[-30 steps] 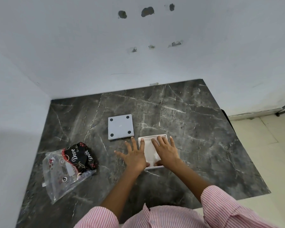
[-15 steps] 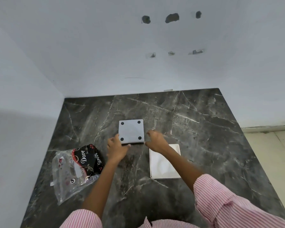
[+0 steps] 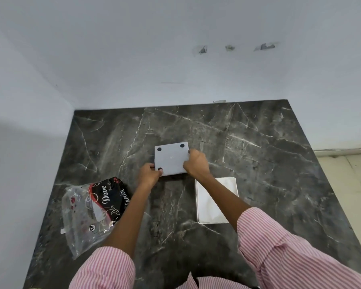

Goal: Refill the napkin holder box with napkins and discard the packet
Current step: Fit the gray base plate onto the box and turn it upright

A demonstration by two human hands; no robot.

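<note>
Gripping a flat grey square plastic panel [image 3: 172,158] at its near corners, the left hand [image 3: 149,176] pinches the near left corner and the right hand [image 3: 196,165] curls its fingers over the right edge and near right corner. This panel is matt grey with small round black pads at its corners; three pads show, while the fourth sits under the right hand. It lies near the middle of the table, and a dark shadow along its near edge suggests that edge is off the surface, though how far cannot be told. Just to the right and nearer the person sits the white rectangular napkin holder box [image 3: 216,200], open on top, with smooth white napkins inside; the right forearm crosses its near left part and hides it. Well apart on the left lies the crumpled clear plastic packet [image 3: 92,213], printed black and red with the word "Dove" in white; its near right corner is covered by the left forearm, and whether anything remains inside is hard to make out. Pink and white striped sleeves [image 3: 288,251] are cut off at the bottom edge. Everything rests on a dark grey marble-patterned table [image 3: 258,147] with pale veins, pushed into a corner of plain white walls [image 3: 133,59] bearing a few chipped marks. Pale floor tiles [image 3: 350,176] show at the right
</note>
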